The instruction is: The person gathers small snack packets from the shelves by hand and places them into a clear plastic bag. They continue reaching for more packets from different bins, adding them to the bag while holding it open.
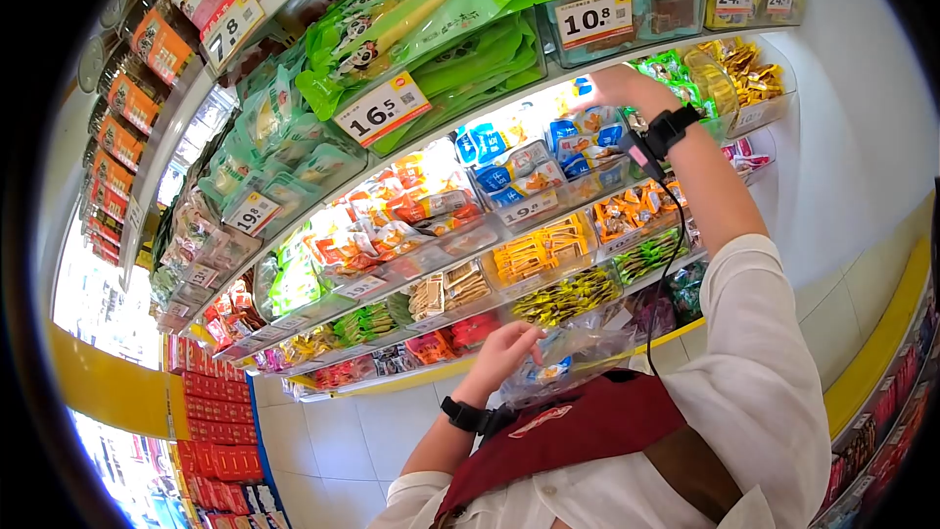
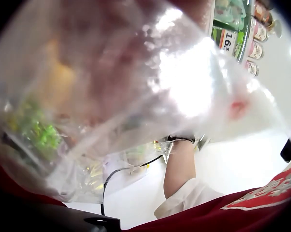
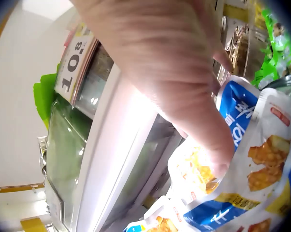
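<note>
My right hand (image 1: 612, 86) reaches up into a shelf bin of blue-and-white snack packets (image 1: 586, 137). In the right wrist view my thumb (image 3: 215, 154) presses the front of one blue packet (image 3: 261, 174) while the fingers go past its top edge, pinching it. My left hand (image 1: 504, 351) is held low in front of my chest and grips a clear plastic bag (image 1: 568, 358) with a few snacks inside. That bag (image 2: 135, 96) fills most of the left wrist view, and the left hand itself is hidden there.
Tilted shelves (image 1: 411, 264) hold several bins of coloured snack packets. Green bags (image 1: 431, 10) lie above a 16.5 tag, and a 10.8 price tag (image 1: 594, 18) sits just above my right hand. A white wall (image 1: 852, 137) stands to the right, with red boxes (image 1: 220, 431) low on the left.
</note>
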